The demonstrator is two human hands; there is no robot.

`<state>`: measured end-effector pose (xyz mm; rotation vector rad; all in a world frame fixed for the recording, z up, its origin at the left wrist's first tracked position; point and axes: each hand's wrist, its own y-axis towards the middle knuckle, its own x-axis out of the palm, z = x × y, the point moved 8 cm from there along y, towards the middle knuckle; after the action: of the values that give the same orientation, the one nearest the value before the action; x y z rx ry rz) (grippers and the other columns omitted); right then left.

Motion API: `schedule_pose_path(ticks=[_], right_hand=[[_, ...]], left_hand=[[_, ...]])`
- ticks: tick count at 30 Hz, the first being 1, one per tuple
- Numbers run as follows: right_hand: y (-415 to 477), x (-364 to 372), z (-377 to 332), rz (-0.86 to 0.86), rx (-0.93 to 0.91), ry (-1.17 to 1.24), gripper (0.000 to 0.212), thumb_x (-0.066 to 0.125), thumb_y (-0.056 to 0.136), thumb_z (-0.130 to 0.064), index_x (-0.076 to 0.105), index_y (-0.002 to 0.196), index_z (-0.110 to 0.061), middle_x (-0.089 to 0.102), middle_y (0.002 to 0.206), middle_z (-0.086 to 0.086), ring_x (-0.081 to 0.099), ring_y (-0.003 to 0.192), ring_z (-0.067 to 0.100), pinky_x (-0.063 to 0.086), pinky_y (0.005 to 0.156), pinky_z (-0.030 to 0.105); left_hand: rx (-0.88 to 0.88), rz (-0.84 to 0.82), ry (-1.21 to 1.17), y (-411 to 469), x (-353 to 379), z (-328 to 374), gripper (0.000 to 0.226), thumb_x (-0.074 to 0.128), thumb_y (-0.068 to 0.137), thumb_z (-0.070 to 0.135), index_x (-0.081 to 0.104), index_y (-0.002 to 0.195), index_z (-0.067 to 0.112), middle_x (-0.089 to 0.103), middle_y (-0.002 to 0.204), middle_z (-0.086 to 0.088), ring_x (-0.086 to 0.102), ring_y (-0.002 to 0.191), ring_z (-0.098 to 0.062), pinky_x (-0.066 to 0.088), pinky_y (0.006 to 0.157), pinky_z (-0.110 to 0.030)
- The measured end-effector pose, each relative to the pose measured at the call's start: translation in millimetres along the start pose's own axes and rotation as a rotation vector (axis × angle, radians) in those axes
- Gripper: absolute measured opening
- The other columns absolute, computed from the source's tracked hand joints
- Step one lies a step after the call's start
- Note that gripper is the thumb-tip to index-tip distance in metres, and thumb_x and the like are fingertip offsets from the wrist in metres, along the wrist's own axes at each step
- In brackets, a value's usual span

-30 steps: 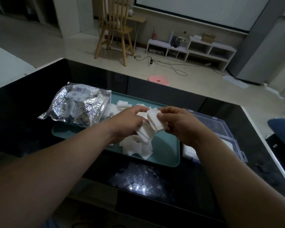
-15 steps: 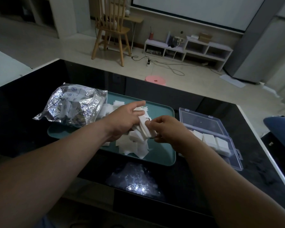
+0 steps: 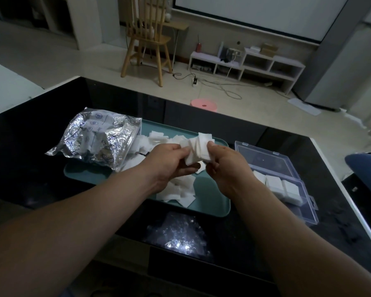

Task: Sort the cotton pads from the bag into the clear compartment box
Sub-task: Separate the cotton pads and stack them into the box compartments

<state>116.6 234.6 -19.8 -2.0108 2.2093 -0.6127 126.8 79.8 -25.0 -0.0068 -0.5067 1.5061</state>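
Both hands are up over the middle of the teal tray (image 3: 212,203). Left hand (image 3: 169,162) and right hand (image 3: 225,165) each curl fingers round one small stack of cotton pads (image 3: 198,150), one hand per side. Looks like squaring the edges so the stack drops into a cell as one block. That's my read, not confirmed.

- Pads: white, square, thin, soft and fibrous. They fan at the top of the stack, so they slip on each other.
- Loose pads (image 3: 180,190): scattered flat at 6 o'clock of the hands, more at 11 o'clock spilling from the bag mouth.
- Bag (image 3: 99,142): crinkled silver foil with printing, lying on its side at 10 o'clock of the tray, half on the rim. The mouth faces the tray, so pads spill where they can be reached.
- Clear compartment box (image 3: 304,202): rigid transparent plastic at 3 o'clock of the tray, just beside it, with its lid (image 3: 266,156) hinged open toward 12. The near row of cells holds packed pad stacks (image 3: 274,183).
- Table (image 3: 30,146): glossy black, reflective.

Judgement: sort is partway done, with plenty of pads unsorted.
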Motion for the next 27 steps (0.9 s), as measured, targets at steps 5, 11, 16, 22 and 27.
schedule_pose_path(ticks=[5, 11, 16, 22, 27], right_hand=[[-1, 1, -3, 0.003, -0.049, -0.057, 0.017, 0.066, 0.103, -0.026, 0.069, 0.110, -0.011, 0.076, 0.094, 0.006, 0.065, 0.081, 0.017, 0.050, 0.073, 0.030], [-3, -1, -1, 0.083, -0.150, -0.258, 0.018, 0.068, 0.100, -0.029, 0.069, 0.106, -0.012, 0.076, 0.106, 0.012, 0.067, 0.089, 0.022, 0.051, 0.075, 0.035], [-6, -1, -3, 0.062, -0.115, -0.176, 0.014, 0.070, 0.098, -0.024, 0.069, 0.108, -0.014, 0.076, 0.116, 0.013, 0.071, 0.110, 0.032, 0.052, 0.087, 0.041], [-7, 0, -17, 0.007, -0.130, -0.141, 0.008, 0.068, 0.100, -0.021, 0.069, 0.104, -0.015, 0.076, 0.099, 0.005, 0.066, 0.089, 0.019, 0.047, 0.075, 0.031], [-12, 7, -14, 0.001, -0.175, -0.356, 0.015, 0.069, 0.097, -0.021, 0.071, 0.104, -0.008, 0.075, 0.107, 0.015, 0.066, 0.093, 0.023, 0.055, 0.088, 0.045]], left_hand=[[0.028, 0.015, 0.028, -2, -2, 3, 0.026, 0.049, 0.108, 0.016, 0.067, 0.112, -0.004, 0.075, 0.105, -0.027, 0.077, 0.091, -0.034, 0.065, 0.073, -0.036], [0.050, -0.060, 0.062, -10, 7, 7, 0.030, 0.048, 0.107, 0.022, 0.070, 0.113, 0.002, 0.077, 0.102, -0.019, 0.077, 0.094, -0.031, 0.063, 0.072, -0.035], [0.060, -0.007, 0.052, -9, 2, 10, 0.027, 0.046, 0.108, 0.018, 0.068, 0.106, 0.001, 0.078, 0.092, -0.018, 0.078, 0.085, -0.031, 0.065, 0.067, -0.034], [0.101, 0.012, 0.207, -8, -1, 13, 0.024, 0.046, 0.106, 0.012, 0.067, 0.101, 0.000, 0.076, 0.095, -0.025, 0.078, 0.081, -0.034, 0.065, 0.069, -0.038], [0.095, -0.087, 0.215, -10, 8, 11, 0.025, 0.054, 0.103, 0.016, 0.072, 0.109, 0.000, 0.077, 0.098, -0.021, 0.076, 0.088, -0.038, 0.061, 0.071, -0.037]])
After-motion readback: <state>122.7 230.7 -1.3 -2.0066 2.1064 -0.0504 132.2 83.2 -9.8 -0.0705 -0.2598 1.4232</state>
